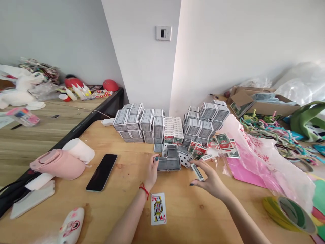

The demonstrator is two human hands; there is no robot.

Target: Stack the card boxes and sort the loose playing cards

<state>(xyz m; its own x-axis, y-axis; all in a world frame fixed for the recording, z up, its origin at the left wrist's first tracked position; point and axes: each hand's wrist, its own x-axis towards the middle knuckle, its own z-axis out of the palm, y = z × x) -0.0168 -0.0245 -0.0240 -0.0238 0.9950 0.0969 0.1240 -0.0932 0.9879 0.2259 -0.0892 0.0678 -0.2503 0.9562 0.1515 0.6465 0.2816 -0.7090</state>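
My left hand (151, 172) rests its fingertips on the left edge of a small structure of grey-backed playing cards (169, 159) on the wooden table (182, 210). My right hand (208, 179) hovers to the right of it and pinches a single playing card (197, 171) edge-on between thumb and fingers. A queen of hearts (158, 208) lies face up close to me, beside my left wrist. Behind the structure stand stacks of boxed card decks (142, 122), with more at the right (205, 123). Loose cards (223, 142) lie scattered to the right.
A black phone (102, 171) lies to the left, next to a pink case (59, 164) and a paper roll (79, 149). A pink plastic bag (256, 159), coloured cords (274, 132), tape rolls (291, 211) and a cardboard box (251, 100) crowd the right. A second cluttered table (38, 128) stands left.
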